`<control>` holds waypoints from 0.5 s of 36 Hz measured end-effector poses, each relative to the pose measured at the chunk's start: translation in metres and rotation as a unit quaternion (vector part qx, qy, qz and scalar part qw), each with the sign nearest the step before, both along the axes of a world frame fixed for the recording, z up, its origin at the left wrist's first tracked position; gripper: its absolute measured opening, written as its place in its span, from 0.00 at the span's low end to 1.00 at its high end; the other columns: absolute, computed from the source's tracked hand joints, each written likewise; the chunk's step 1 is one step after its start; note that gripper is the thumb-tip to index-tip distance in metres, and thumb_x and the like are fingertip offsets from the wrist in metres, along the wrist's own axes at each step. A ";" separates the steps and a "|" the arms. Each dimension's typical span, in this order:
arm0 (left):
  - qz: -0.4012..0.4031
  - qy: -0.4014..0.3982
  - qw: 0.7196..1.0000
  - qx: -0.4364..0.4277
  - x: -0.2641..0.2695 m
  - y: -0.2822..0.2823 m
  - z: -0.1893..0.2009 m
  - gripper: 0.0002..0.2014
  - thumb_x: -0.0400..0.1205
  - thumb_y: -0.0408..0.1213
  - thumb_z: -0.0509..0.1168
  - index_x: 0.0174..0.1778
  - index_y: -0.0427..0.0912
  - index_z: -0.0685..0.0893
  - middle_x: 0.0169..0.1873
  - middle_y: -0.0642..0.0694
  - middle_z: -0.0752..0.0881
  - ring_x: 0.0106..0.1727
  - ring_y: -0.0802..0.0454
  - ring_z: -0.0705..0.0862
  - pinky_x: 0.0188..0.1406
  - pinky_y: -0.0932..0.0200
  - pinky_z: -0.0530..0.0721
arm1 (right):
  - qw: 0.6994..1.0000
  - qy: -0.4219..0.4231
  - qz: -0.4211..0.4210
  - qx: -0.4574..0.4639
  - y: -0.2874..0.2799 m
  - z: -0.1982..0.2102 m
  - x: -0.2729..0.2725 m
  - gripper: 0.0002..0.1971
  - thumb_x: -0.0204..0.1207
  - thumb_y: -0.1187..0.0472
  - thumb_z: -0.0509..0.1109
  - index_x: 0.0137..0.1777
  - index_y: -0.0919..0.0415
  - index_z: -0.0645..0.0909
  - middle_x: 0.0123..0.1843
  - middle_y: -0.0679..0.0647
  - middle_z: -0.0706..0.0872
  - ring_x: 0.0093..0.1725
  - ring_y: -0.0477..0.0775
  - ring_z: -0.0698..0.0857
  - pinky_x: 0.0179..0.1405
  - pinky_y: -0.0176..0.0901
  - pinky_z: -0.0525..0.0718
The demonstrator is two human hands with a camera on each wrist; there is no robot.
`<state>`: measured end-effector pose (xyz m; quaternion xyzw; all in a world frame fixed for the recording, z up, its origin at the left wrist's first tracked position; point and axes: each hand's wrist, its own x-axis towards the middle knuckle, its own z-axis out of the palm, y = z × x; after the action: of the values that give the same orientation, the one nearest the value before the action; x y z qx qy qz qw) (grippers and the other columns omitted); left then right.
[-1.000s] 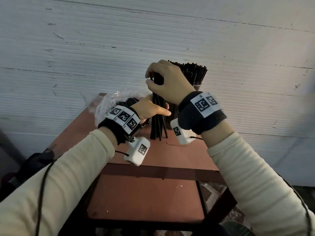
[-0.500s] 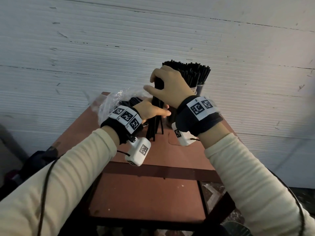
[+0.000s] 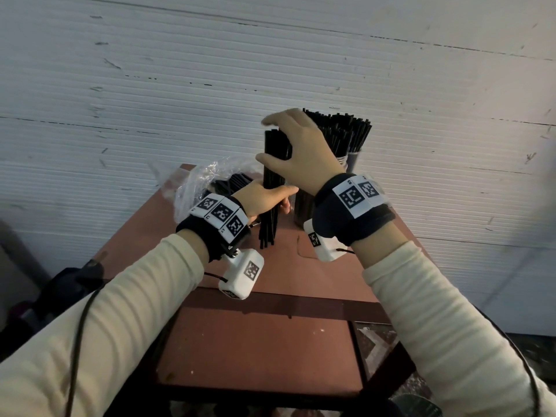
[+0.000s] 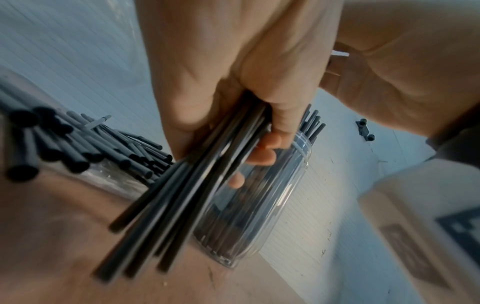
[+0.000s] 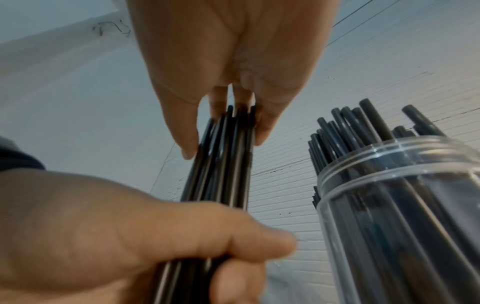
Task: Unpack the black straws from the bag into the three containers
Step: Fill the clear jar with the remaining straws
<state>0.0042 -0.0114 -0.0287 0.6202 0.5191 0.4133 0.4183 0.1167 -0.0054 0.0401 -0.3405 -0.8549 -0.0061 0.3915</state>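
An upright bundle of black straws (image 3: 275,164) stands on the table, and my left hand (image 3: 264,197) grips it round its middle. My right hand (image 3: 301,152) hovers at the bundle's top with straight fingers; in the right wrist view the thumb and fingertips (image 5: 259,137) touch the straw ends (image 5: 223,164) from both sides. Just right of the bundle stands a clear container (image 5: 389,205) packed with straws (image 3: 340,130). The clear plastic bag (image 3: 204,179) lies at the back left with more straws (image 4: 78,144) in it.
The reddish table (image 3: 270,281) is narrow and backs onto a white ribbed wall. A grey container (image 3: 353,159) shows behind the clear one. A lower shelf (image 3: 255,356) sits under the front edge, and a dark object (image 3: 75,284) lies at the left.
My right hand's fingers have uncurled from the top of the bundle and now lie straight against the straw ends. My left hand keeps its grip on the bundle.
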 end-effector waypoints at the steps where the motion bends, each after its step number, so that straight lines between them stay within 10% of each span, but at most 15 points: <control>1: 0.009 -0.021 1.000 0.005 -0.001 -0.001 0.002 0.19 0.82 0.43 0.66 0.24 0.41 0.79 0.28 0.45 0.85 0.41 0.50 0.86 0.69 0.47 0.76 | 1.000 0.014 -0.003 0.003 -0.001 0.001 0.001 0.30 0.70 0.51 0.76 0.72 0.58 0.74 0.67 0.56 0.75 0.68 0.58 0.74 0.70 0.49 0.73; 6: -0.034 -0.085 0.995 0.030 -0.001 -0.011 0.022 0.18 0.85 0.34 0.62 0.27 0.41 0.74 0.26 0.46 0.77 0.38 0.49 0.84 0.60 0.47 0.83 | 0.997 0.068 -0.022 -0.018 -0.011 0.010 0.008 0.42 0.65 0.39 0.79 0.75 0.56 0.68 0.66 0.52 0.69 0.69 0.53 0.70 0.69 0.44 0.72; 11: -0.151 -0.011 0.987 0.056 0.002 -0.022 0.035 0.18 0.84 0.29 0.63 0.27 0.38 0.73 0.25 0.45 0.77 0.30 0.57 0.83 0.39 0.65 0.81 | 0.987 0.021 -0.006 -0.156 -0.014 0.015 0.012 0.24 0.60 0.38 0.81 0.48 0.52 0.80 0.52 0.48 0.81 0.51 0.41 0.81 0.47 0.25 0.76; 18: -0.187 -0.043 0.980 0.055 0.011 -0.021 0.033 0.10 0.79 0.29 0.71 0.31 0.40 0.83 0.27 0.46 0.84 0.32 0.54 0.84 0.39 0.59 0.84 | 0.980 0.058 0.021 -0.187 -0.016 0.013 0.017 0.12 0.68 0.59 0.76 0.39 0.69 0.83 0.38 0.62 0.88 0.40 0.59 0.87 0.44 0.54 0.86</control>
<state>0.0149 -0.0326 0.0045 0.7100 0.3522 0.3823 0.4751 0.1335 -0.0215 0.0530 -0.3895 -0.8237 0.1822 0.3697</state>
